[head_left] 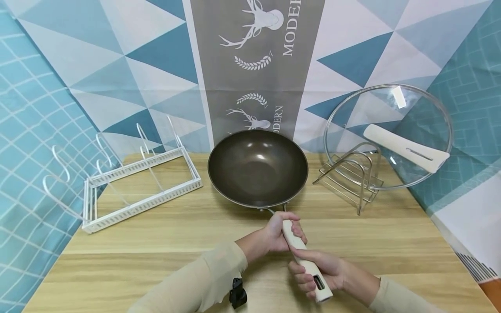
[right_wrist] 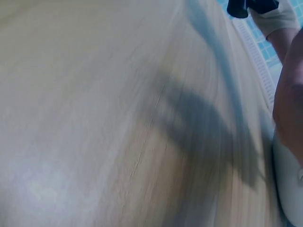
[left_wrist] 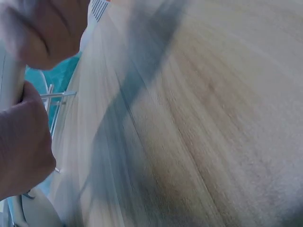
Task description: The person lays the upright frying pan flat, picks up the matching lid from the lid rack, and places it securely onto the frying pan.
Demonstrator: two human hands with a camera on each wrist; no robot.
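A dark brown wok (head_left: 257,167) sits on the wooden table (head_left: 156,252) in the head view, its cream handle (head_left: 303,254) pointing toward me. My left hand (head_left: 279,232) grips the handle near the pan, fingers curled round it. My right hand (head_left: 317,273) grips the handle's lower end, close to the hanging slot. In the left wrist view, blurred fingers (left_wrist: 23,142) wrap a pale handle (left_wrist: 10,80) above the table. The right wrist view shows mostly blurred tabletop (right_wrist: 118,118), with the handle's end (right_wrist: 289,184) at the right edge.
A white wire rack (head_left: 133,182) stands at the left of the table. At the right, a glass lid (head_left: 387,134) with a cream handle leans in a metal stand (head_left: 352,176). A patterned cloth backdrop (head_left: 254,65) hangs behind the table.
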